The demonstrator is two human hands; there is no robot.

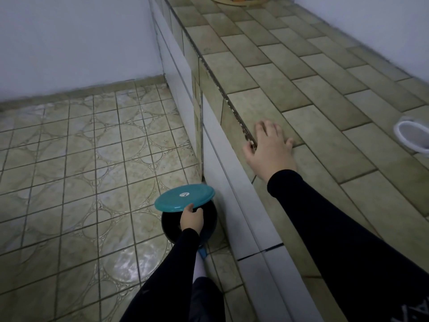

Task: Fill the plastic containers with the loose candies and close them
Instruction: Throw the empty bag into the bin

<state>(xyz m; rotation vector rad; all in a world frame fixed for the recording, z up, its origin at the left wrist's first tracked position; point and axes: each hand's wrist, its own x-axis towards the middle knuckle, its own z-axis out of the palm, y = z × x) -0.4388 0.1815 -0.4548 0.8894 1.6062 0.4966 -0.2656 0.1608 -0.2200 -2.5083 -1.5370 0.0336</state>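
Observation:
My left hand (191, 220) grips the near edge of a round teal lid (184, 198) down by the floor, tilted above a dark round container (210, 223) that stands against the counter's white front. What is inside the dark container is hidden. My right hand (270, 145) rests flat on the tiled counter (301, 94) at its front edge, fingers spread, holding nothing. A white round plastic container (412, 135) lies at the counter's right edge, partly cut off by the frame. No candies are visible.
The counter runs away from me to a far wooden item (229, 0) at the top edge. The patterned tile floor (81, 159) spreads to the left, up to a pale wall. My foot in a blue slipper (202, 253) is near the dark container.

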